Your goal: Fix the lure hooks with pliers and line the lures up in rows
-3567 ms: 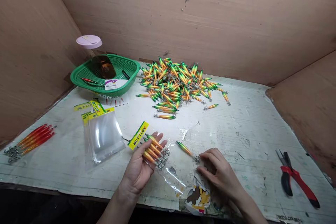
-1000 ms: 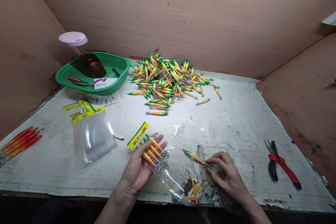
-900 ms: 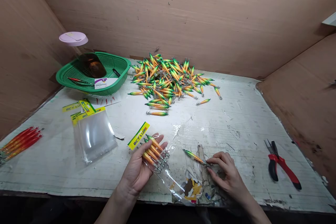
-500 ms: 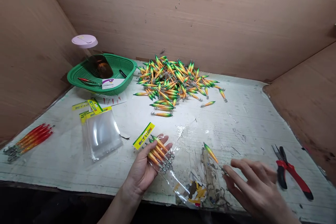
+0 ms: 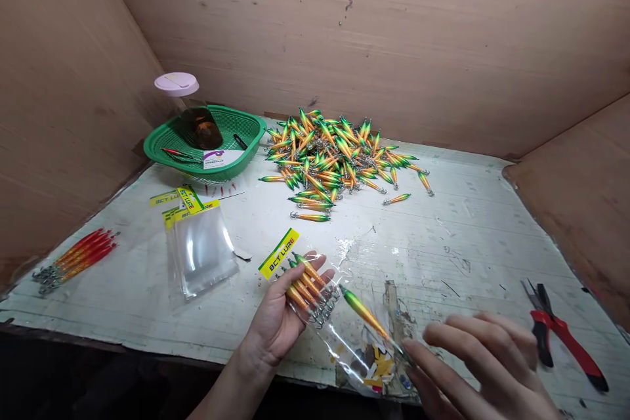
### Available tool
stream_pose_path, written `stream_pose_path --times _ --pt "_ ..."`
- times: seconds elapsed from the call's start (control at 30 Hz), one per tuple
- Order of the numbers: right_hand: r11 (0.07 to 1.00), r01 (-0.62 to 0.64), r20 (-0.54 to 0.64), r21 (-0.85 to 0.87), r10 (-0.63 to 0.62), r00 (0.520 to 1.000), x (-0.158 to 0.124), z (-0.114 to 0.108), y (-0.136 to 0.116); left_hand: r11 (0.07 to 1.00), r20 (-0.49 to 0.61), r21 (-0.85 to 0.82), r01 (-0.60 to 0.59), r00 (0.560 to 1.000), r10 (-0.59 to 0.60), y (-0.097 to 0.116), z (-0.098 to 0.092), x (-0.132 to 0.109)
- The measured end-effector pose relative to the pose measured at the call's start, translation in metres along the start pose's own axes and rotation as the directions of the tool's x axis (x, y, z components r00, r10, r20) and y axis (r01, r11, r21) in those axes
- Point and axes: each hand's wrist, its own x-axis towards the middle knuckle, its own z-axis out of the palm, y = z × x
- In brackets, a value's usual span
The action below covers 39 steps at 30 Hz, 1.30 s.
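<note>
My left hand [image 5: 280, 321] lies palm up at the table's near edge, its fingers curled under a clear bag with a yellow header card [image 5: 278, 253]. Several orange-green lures [image 5: 306, 283] sit inside the bag, their hooks bunched at the lower end. My right hand [image 5: 485, 367], blurred at the lower right, pinches the hook end of one green-orange lure [image 5: 364, 312]. That lure points up-left, its tip at the bag's mouth beside my left fingers. Its other fingers are stretched out.
A big heap of loose lures [image 5: 335, 157] lies at the back. A green basket [image 5: 249, 128] with a pink-lidded jar [image 5: 177, 84] stands back left. Empty bags [image 5: 201, 249] and red lures [image 5: 81, 256] lie left. Red pliers [image 5: 564, 338] lie right. Wooden walls enclose the table.
My right hand lifted the single lure off the table and swung its tip left to the bag's mouth. The left hand kept holding the bag. The camera shifted slightly.
</note>
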Motion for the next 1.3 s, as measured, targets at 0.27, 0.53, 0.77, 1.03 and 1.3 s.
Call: stream_pose_path --times 0.27,0.53,0.77,1.03,1.3 --pt "0.999 -0.039 -0.17 0.03 0.043 0.984 0.023 0.036 -0.015 1.0 0.055 0.022 -0.009 0.998 0.008 -0.001 -0.003 0.0" --pt "0.982 -0.079 -0.158 0.17 0.106 0.982 0.022 0.043 -0.013 1.0 0.049 0.011 0.019 0.999 -0.02 -0.002 -0.002 0.0" --pt "0.971 -0.101 -0.15 0.215 0.134 0.98 0.014 0.052 -0.015 0.998 0.057 0.046 0.045 0.997 -0.048 -0.004 -0.002 -0.001" --pt "0.943 -0.187 -0.148 0.277 0.234 0.961 0.021 0.053 -0.013 0.992 0.033 0.122 0.022 0.999 -0.027 -0.005 -0.001 -0.004" --pt "0.958 -0.18 -0.161 0.223 0.218 0.962 0.025 0.057 -0.02 0.991 0.0 0.116 -0.061 0.998 0.062 -0.012 -0.007 0.0"
